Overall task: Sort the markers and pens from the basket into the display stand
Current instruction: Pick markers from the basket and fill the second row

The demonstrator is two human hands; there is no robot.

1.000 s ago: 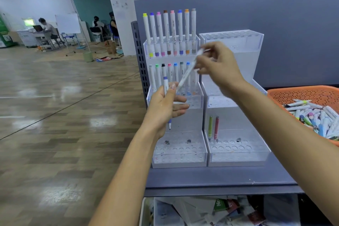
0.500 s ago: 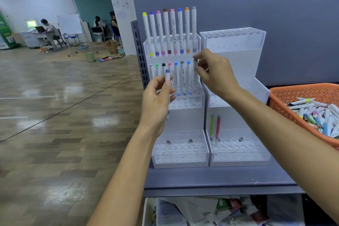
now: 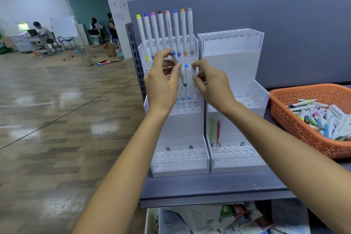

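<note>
My left hand (image 3: pixel 163 85) held a blue-capped marker (image 3: pixel 178 69) tilted before the middle row of the display stand (image 3: pixel 186 125), fingers pinching its barrel, ready, I judged, for the next hole. My right hand (image 3: pixel 212 83) pinched the top of a white marker (image 3: pixel 193 76) standing in that row, probably seating it. The basket (image 3: pixel 296 125) beside the stand held many more.

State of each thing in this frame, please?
Left hand: grips blue-capped marker, tilted, unslotted.
Right hand: pinches white marker, upright in middle tier.
Top-tier markers: eight, upright.
Green pen, red pen: upright, bottom tier.
Orange basket: holds loose markers.
</note>
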